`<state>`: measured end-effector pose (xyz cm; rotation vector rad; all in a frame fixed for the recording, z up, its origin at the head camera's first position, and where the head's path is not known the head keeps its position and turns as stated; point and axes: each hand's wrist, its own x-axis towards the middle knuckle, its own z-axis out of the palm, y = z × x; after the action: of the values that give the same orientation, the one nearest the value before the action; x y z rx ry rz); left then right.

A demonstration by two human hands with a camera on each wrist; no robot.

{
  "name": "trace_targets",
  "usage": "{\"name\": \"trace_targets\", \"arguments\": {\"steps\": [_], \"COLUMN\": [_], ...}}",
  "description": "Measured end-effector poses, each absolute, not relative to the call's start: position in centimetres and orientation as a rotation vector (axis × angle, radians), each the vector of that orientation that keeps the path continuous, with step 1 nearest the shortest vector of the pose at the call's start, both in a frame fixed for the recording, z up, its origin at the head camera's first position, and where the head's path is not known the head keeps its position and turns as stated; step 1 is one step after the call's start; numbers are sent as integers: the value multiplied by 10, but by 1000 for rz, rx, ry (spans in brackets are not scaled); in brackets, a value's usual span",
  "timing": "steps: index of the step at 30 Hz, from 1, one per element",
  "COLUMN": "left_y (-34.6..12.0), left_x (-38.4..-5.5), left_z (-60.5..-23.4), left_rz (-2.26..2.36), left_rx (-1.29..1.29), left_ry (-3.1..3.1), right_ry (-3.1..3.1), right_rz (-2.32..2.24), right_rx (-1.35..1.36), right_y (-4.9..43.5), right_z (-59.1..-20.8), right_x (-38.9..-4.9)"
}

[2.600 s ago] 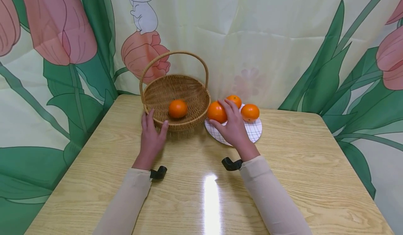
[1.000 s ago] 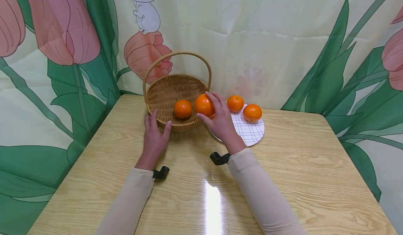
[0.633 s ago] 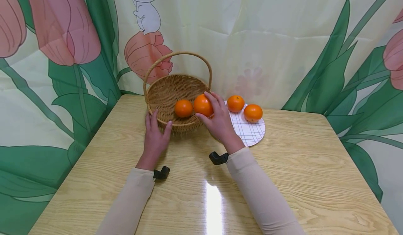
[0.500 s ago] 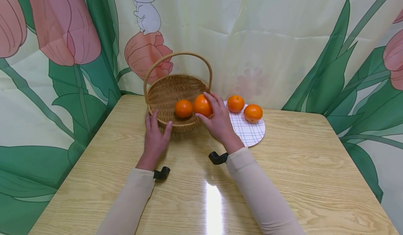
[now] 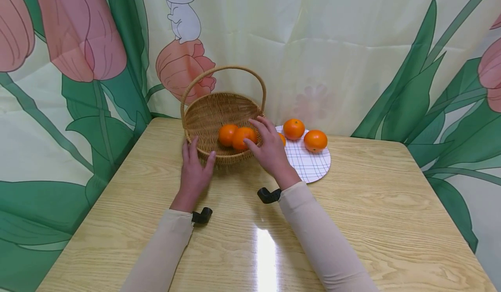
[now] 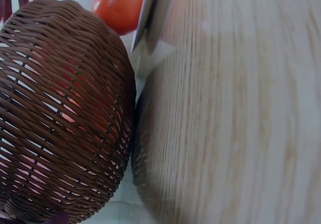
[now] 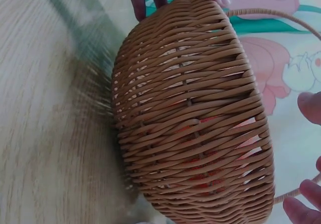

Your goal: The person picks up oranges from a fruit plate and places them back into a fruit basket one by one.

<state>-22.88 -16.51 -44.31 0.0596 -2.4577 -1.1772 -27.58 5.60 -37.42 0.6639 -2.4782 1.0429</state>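
Two oranges lie side by side in a wicker basket [image 5: 219, 107], one orange [image 5: 227, 134] behind and one orange [image 5: 244, 138] in front. Over the basket's right rim my right hand [image 5: 270, 150] has its fingers spread around the front orange, thumb near it and fingertips apart from it. My left hand [image 5: 194, 174] rests against the basket's front left rim, fingers extended. Beside the basket, a white checked plate [image 5: 309, 168] bears an orange [image 5: 293, 129], another orange [image 5: 315, 141] and an orange [image 5: 282, 139] mostly hidden by my right hand.
Everything stands near the back of a wooden table [image 5: 372, 196], close to a tulip-patterned curtain [image 5: 332, 44]. The basket's tall handle [image 5: 231, 67] arches over its opening. Light glares on the table [image 5: 266, 257] in front.
My right hand has carried an orange left from the plate into the basket and let go of it beside the first one. My left hand has stayed at the basket rim.
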Motion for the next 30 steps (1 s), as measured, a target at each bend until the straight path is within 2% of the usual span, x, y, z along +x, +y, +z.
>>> {"name": "trace_targets", "arguments": {"steps": [30], "left_y": [-163], "left_x": [-229], "left_z": [-444], "left_rz": [-1168], "left_rx": [49], "left_ry": [-2427], "right_ry": [-2457], "right_rz": [996], "right_rx": [490], "right_y": [96], "right_z": [-404], "right_x": [-278]}}
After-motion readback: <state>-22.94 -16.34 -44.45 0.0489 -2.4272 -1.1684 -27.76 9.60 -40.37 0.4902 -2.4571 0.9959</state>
